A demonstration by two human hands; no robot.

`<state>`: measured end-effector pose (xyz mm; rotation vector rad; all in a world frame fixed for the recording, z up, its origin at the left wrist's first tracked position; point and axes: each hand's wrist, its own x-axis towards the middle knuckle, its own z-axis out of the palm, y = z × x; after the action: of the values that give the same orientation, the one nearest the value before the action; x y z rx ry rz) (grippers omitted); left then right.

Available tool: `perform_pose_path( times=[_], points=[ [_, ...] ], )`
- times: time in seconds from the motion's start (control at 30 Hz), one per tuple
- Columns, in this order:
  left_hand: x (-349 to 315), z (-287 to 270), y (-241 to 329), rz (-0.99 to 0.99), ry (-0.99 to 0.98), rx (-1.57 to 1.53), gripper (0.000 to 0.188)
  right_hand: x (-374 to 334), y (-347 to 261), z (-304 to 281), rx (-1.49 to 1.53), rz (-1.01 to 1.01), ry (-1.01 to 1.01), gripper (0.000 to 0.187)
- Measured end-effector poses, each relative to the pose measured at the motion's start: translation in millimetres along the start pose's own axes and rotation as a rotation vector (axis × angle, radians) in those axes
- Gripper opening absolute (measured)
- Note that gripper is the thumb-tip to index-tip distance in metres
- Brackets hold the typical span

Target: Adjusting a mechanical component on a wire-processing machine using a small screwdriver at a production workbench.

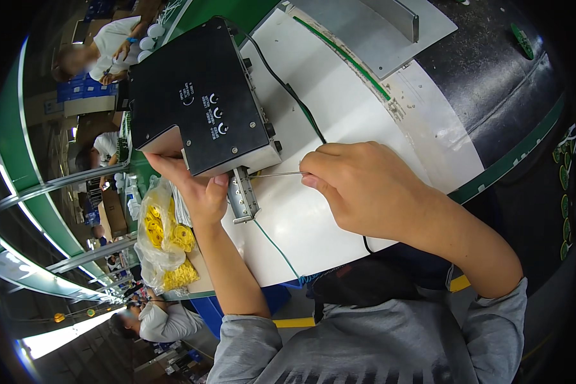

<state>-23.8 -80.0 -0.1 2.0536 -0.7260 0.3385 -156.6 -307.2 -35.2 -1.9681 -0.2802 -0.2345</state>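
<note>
A black metal control box (192, 96) with knob markings and screws on its face is tilted above the white tabletop. My left hand (201, 192) grips its lower edge, the thumb against a small silver metal bracket (243, 200) that sticks out of the box; the other fingers are partly hidden behind the box. My right hand (358, 176) is closed in a pinch on a thin metal rod (278, 174). The rod's far end reaches the upper part of the bracket; its handle, if any, is hidden in my fist.
A black cable (288, 89) runs from the box under my right hand. A thin green wire (275, 246) hangs off the front edge. Plastic bags of yellow parts (160, 233) lie at left. A metal plate (390, 38) is at the back. Several people sit further left.
</note>
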Motion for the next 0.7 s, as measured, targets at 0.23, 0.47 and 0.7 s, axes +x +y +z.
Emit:
perform_pose_path(
  times=[0.23, 0.47, 0.7],
  points=[
    [-0.5, -0.1, 0.6, 0.002, -0.007, -0.023, 0.130, -0.7, -0.3, -0.2, -0.007, -0.012, -0.019, 0.008],
    [-1.8, 0.9, -2.1, 0.013, -0.038, 0.001, 0.139, -1.9, 8.4, 3.6, 0.104, 0.004, 0.189, 0.009],
    [-4.0, 5.1, -5.8, 0.026, 0.023, 0.018, 0.126, -3.0, 4.3, 5.7, -0.136, -0.002, 0.146, 0.013]
  ],
)
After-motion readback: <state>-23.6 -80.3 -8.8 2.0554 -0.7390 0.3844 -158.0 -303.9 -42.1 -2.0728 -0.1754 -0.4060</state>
